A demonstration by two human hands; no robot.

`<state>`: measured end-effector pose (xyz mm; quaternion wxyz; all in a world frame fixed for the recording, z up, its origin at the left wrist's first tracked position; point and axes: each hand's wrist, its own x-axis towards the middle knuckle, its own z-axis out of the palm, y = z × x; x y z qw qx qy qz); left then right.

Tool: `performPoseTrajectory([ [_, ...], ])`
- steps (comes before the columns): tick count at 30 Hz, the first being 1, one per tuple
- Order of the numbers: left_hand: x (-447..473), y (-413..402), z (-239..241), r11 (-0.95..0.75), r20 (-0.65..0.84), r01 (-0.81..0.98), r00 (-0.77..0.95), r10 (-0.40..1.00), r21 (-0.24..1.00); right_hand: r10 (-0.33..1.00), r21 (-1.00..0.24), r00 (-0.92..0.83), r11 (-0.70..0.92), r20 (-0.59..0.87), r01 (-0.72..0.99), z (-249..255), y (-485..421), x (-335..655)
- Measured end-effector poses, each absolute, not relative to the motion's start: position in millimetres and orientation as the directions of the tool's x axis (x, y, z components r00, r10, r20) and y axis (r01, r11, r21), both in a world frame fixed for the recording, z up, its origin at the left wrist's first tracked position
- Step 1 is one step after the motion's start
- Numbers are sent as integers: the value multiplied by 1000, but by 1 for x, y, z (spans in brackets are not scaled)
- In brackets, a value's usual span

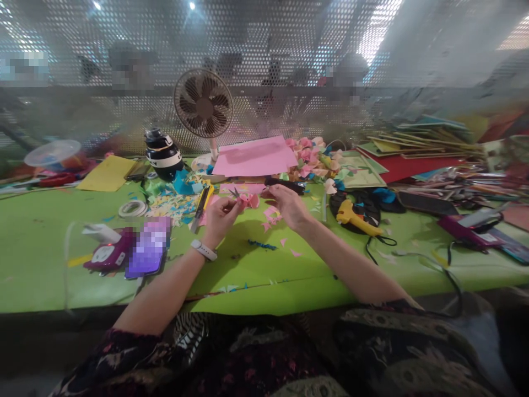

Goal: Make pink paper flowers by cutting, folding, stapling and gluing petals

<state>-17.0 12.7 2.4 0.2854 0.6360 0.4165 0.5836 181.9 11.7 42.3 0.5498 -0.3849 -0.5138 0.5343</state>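
Note:
My left hand [221,216] is closed in a pinch on a small folded pink paper piece [250,200] above the green table [264,264]. A white watch sits on that wrist. My right hand [285,203] is closed on black-handled scissors [284,184], whose handle sticks out to the right above the fingers. The two hands are close together, with the pink paper between them. Pink paper scraps [270,218] lie on the table just below the hands.
A pink paper sheet [254,156] and a pile of paper flowers [314,157] lie behind the hands. A small fan [203,105], a black-and-white bottle [163,154], a tape roll [132,208], a yellow glue gun [355,218] and a purple phone [149,248] surround them.

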Motion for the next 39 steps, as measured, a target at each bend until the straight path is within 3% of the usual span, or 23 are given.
performPoseTrajectory([
  [4,-18,13,5,-499,514,206,-25,857,842,972,-982,-158,156,172,-107,39,13,183],
  [11,-18,8,4,-518,530,248,19,847,819,973,-968,-83,222,213,116,33,11,178],
  [16,-20,5,7,-523,522,246,72,850,816,940,-902,-100,342,327,265,36,9,181],
  [20,-24,7,18,-498,505,171,-1,863,850,923,-922,-294,319,249,218,40,9,188],
  [25,-24,15,14,-532,519,153,119,846,833,860,-971,-493,211,130,111,42,5,185],
  [30,-22,16,6,-564,529,166,217,821,809,841,-978,-532,179,99,102,42,2,182],
  [39,-23,13,11,-611,570,231,224,790,757,837,-971,-539,198,97,133,41,3,183],
])
